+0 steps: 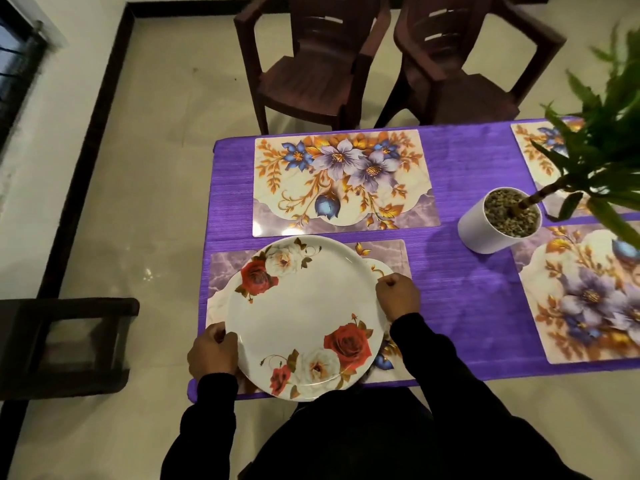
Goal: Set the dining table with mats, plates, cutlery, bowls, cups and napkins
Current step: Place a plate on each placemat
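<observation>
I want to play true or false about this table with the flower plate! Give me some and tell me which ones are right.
1. Both hands hold the plate, the left hand and the right hand on opposite edges. True.
2. The plate has blue stars on it. False: it shows red and white roses.
3. The tablecloth is purple. True.
4. The far mat already has a plate on it. False: nothing lies on it.
5. The white pot holds a green plant. True.
6. Forks and spoons lie beside the plate. False: no cutlery is in view.
</observation>
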